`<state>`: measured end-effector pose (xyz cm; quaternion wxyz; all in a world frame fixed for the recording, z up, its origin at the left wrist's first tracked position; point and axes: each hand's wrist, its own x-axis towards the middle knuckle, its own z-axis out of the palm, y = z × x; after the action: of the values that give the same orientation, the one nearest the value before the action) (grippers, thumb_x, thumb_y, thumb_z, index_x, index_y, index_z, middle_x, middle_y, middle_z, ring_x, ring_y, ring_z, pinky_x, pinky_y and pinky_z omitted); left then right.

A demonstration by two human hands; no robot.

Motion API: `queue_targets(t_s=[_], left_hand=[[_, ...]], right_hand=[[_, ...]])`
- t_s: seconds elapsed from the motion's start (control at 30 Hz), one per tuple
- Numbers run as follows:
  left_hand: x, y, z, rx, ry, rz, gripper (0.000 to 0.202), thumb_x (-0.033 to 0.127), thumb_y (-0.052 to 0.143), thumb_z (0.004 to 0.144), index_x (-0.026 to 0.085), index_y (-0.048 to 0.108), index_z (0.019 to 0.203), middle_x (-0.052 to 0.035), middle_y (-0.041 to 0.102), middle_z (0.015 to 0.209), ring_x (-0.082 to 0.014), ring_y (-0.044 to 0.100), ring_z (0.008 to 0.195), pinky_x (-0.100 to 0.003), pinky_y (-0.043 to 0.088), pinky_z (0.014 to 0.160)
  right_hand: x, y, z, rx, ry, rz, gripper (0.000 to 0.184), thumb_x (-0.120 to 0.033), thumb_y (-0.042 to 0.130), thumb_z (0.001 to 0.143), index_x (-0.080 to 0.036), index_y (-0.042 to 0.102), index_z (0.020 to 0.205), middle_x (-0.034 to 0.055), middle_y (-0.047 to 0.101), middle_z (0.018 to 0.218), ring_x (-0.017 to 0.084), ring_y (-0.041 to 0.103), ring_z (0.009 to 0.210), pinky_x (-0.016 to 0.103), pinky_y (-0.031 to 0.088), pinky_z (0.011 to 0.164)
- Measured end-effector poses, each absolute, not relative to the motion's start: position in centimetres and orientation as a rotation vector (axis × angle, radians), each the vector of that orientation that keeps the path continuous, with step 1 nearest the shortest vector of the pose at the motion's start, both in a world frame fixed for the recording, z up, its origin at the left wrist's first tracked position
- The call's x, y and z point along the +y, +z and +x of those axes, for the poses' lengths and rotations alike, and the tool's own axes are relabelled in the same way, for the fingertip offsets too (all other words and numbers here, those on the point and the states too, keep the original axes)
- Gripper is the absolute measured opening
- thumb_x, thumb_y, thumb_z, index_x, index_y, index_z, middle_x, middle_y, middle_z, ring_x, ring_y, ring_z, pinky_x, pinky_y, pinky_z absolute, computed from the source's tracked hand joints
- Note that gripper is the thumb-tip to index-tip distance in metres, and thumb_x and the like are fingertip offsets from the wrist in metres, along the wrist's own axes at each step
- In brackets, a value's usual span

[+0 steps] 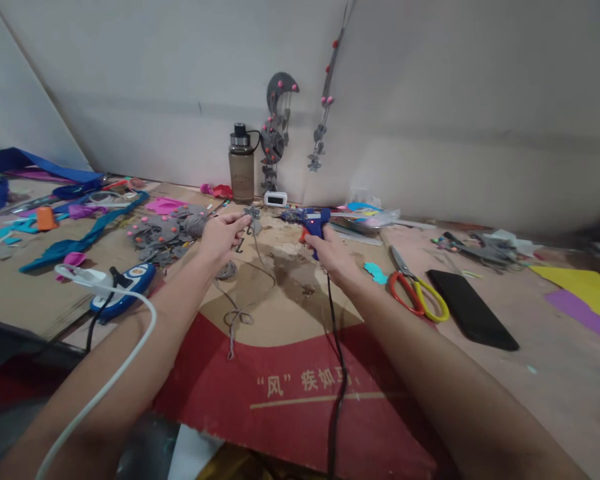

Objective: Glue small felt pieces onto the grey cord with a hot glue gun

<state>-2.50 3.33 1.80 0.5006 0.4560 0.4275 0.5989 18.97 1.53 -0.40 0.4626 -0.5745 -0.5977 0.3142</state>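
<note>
My right hand [330, 253] is closed round the handle of a blue glue gun [314, 225], whose nozzle points left and whose black cord [337, 347] runs back toward me. My left hand [221, 238] pinches a small grey felt piece [253, 215] with a grey string [240, 313] trailing down onto the cardboard. The gun's tip sits a short way right of the felt piece. Both hands hover over a stained patch of the cardboard sheet [290, 373].
Red and yellow scissors [415, 290] and a black phone [473, 308] lie to the right. A brown bottle [241, 167], a small white clock [275, 198] and hanging grey felt ornaments [277, 130] stand at the wall. Grey felt cutouts [163, 237], blue strips and a blue device [125, 287] lie left.
</note>
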Motion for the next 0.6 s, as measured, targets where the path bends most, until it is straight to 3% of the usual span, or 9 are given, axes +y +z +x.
queue_targets(t_s=[0.2, 0.37, 0.47, 0.53, 0.6], left_hand=[[3.2, 1.7, -2.3, 1.031, 1.445, 1.149, 0.018, 0.023, 0.074, 0.060, 0.012, 0.063, 0.070, 0.0046, 0.046, 0.055, -0.0015, 0.029, 0.040, -0.017, 0.013, 0.035], [3.1, 1.7, -1.9, 1.042, 1.469, 1.208, 0.021, 0.025, 0.075, 0.060, 0.012, 0.065, 0.073, 0.0038, 0.049, 0.056, -0.0018, 0.032, 0.042, -0.016, 0.016, 0.036], [3.0, 1.6, -1.8, 1.097, 1.493, 1.260, 0.023, 0.028, 0.075, 0.060, 0.013, 0.067, 0.075, 0.0036, 0.051, 0.056, -0.0027, 0.032, 0.042, -0.017, 0.019, 0.038], [2.8, 1.7, -1.7, 1.160, 1.524, 1.333, 0.023, 0.031, 0.072, 0.063, 0.014, 0.069, 0.078, 0.0032, 0.052, 0.056, -0.0036, 0.032, 0.042, -0.018, 0.021, 0.039], [2.5, 1.9, -1.6, 1.231, 1.569, 1.447, 0.022, 0.032, 0.069, 0.066, 0.014, 0.071, 0.079, 0.0020, 0.056, 0.057, -0.0052, 0.036, 0.044, -0.019, 0.025, 0.041]], right_hand=[[3.1, -1.9, 20.9, -1.637, 0.595, -1.814, 0.019, -0.037, 0.052, 0.074, -0.019, 0.056, 0.080, 0.0100, 0.061, 0.084, 0.024, 0.055, 0.083, 0.034, 0.040, 0.073], [2.3, -2.2, 21.5, -1.697, 0.011, -1.933, 0.037, -0.042, 0.060, 0.072, -0.009, 0.056, 0.090, 0.0242, 0.053, 0.105, 0.039, 0.042, 0.110, 0.053, 0.034, 0.088], [1.5, -1.1, 20.2, -1.641, -0.033, -1.651, 0.025, -0.032, 0.058, 0.074, -0.013, 0.051, 0.088, 0.0189, 0.051, 0.105, 0.032, 0.043, 0.106, 0.051, 0.035, 0.090], [1.0, 0.0, 18.3, -1.653, 0.201, -1.358, 0.018, -0.030, 0.054, 0.077, -0.018, 0.046, 0.088, 0.0109, 0.052, 0.097, 0.023, 0.049, 0.096, 0.043, 0.040, 0.087], [0.9, 0.8, 15.9, -1.584, 0.531, -1.109, 0.028, -0.031, 0.058, 0.075, -0.020, 0.040, 0.094, 0.0065, 0.052, 0.095, 0.018, 0.053, 0.088, 0.037, 0.044, 0.082]])
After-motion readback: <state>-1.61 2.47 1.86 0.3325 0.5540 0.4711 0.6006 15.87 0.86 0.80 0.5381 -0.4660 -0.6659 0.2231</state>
